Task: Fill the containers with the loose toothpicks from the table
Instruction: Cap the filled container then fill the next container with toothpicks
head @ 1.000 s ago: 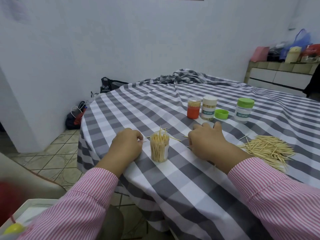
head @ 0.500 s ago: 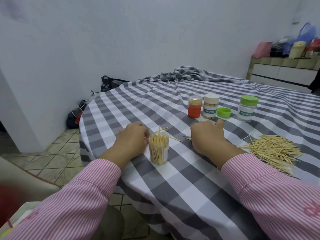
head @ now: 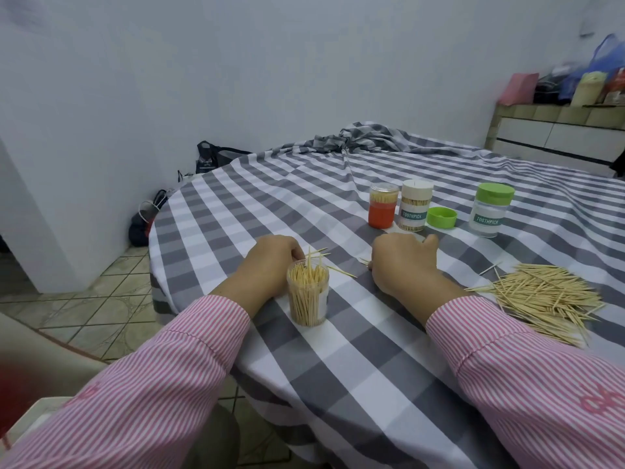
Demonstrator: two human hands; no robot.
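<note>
Between both hands, brimful toothpick container [head: 307, 292]

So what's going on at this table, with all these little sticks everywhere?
A person in a pink striped shirt is packing loose toothpicks into containers. A clear open container near the table edge is already crammed with them. The left hand rests just behind it; whether it holds anything cannot be told. The right hand lies knuckles-up on the checked cloth, over a few stray toothpicks. A big loose pile still waits on the right. Further back stand three more containers and a loose green lid.
</note>
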